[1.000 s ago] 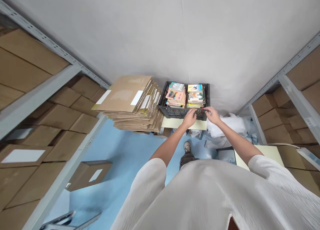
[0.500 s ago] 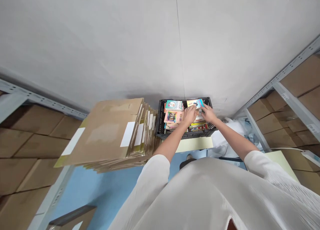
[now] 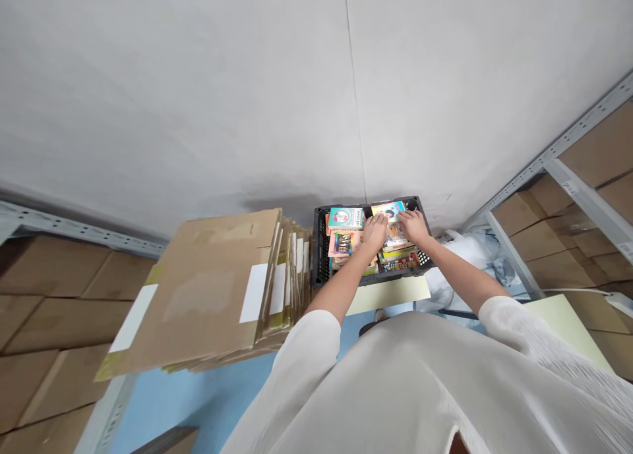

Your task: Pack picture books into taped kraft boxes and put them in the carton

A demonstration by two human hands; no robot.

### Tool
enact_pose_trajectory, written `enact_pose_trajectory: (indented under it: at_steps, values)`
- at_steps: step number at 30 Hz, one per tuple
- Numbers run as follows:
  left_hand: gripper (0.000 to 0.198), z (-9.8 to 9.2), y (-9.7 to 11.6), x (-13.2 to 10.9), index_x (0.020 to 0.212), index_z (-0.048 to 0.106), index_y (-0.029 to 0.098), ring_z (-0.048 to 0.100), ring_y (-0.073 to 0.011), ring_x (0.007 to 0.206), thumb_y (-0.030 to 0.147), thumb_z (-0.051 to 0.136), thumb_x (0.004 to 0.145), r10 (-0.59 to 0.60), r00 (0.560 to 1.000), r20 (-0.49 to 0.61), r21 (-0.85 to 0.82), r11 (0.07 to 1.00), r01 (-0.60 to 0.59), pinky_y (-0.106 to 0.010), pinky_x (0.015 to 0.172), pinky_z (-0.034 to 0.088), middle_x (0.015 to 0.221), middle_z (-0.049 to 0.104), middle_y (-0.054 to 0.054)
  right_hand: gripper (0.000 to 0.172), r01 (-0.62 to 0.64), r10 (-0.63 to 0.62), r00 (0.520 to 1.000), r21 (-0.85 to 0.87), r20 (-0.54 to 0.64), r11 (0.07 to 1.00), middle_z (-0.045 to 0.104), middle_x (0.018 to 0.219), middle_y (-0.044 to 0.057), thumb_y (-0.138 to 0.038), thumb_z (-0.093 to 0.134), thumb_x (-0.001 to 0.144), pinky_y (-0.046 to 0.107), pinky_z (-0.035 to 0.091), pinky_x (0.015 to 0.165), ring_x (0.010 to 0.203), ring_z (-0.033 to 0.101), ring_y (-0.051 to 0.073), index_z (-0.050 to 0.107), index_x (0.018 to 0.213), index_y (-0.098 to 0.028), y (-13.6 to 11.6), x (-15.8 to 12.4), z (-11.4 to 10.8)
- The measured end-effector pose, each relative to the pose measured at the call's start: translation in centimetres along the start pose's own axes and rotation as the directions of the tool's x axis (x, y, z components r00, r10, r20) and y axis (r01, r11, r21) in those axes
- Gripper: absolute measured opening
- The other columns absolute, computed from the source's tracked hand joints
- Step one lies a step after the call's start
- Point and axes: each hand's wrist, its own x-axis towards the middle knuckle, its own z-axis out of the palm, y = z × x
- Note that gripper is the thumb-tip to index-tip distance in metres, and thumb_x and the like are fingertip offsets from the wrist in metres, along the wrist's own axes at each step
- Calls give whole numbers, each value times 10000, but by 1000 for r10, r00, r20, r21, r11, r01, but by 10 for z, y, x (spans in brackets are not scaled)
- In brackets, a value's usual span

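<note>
A black plastic crate (image 3: 368, 281) holds stacks of small colourful books. In its right half, a yellow and blue comic-style book (image 3: 390, 209) lies at the far end. My left hand (image 3: 376, 231) has its fingers bent over the near left edge of that book. My right hand (image 3: 413, 226) grips the same book near its right corner, fingers close together. Between both hands shows another illustrated book (image 3: 395, 234), partly covered. On the crate's left side lie a green book (image 3: 345, 218) and a pink book (image 3: 341, 243).
Left of the crate leans a thick pile of flattened cardboard boxes (image 3: 198, 289). Shelves with cardboard cartons (image 3: 558, 269) stand on both sides. White plastic wrapping (image 3: 452, 263) lies right of the crate. Behind it rises a grey wall (image 3: 247, 98).
The view has shifted slightly, so the crate sits a little lower. My hands stay at the yellow and blue book, and more of the illustrated book between them shows.
</note>
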Motion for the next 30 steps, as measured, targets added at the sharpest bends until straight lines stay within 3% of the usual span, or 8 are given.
enact_pose_trajectory:
  at_steps: [4,8,14,18,22,26,30]
  values:
    - [450,-5,-1,3,1313,736,180,681,-327,1398,-6,549,949,0,1000,-12,-55,999,-1,-521,1234,455,1393,762,-197,324,-3,4,1000,19,-25,1000,775,1395,148,-212,521,1086,504,333,1164,1302,621,351,792,1261,-239,0,3,-3]
    - [405,-13,7,6,1241,734,194,729,-318,1276,8,465,1003,41,999,-9,-18,999,-41,-577,1287,374,1273,803,-162,315,9,-9,1000,9,-26,1000,819,1267,144,-182,504,1080,461,335,1117,1234,607,335,802,1171,-226,4,-3,-14]
    - [362,-20,53,22,1241,725,193,723,-316,1290,38,485,1020,182,983,-41,3,983,-182,-580,1358,262,1273,796,-167,366,-89,91,991,27,-102,996,820,1238,162,-199,450,1106,470,327,1095,1208,589,349,798,1223,-212,30,-42,-45]
    - [400,-13,110,32,1301,711,194,714,-310,1327,28,479,1020,294,955,-29,5,956,-294,-587,1363,270,1384,776,-171,370,-183,184,967,23,-175,983,821,1229,160,-213,440,1126,462,317,1092,1201,585,343,794,1233,-220,62,-94,-72]
    - [434,7,185,34,1343,706,208,712,-309,1346,29,466,1028,397,918,-4,-26,917,-397,-592,1353,284,1466,748,-171,394,-285,281,930,17,-236,958,828,1197,150,-237,417,1138,466,316,1094,1176,582,333,801,1227,-240,98,-168,-93]
    - [421,39,273,24,1331,722,215,733,-317,1308,49,473,1035,506,861,45,-97,860,-501,-583,1345,295,1411,774,-175,416,-404,396,880,24,-264,914,826,1223,148,-267,407,1146,478,329,1089,1173,586,335,809,1252,-247,136,-265,-105]
    - [435,83,366,-1,1328,729,232,753,-298,1250,50,461,1037,627,773,96,-145,777,-612,-556,1340,309,1349,801,-145,436,-538,529,802,47,-277,842,824,1229,148,-276,401,1150,480,339,1082,1164,586,335,808,1304,-246,167,-377,-109]
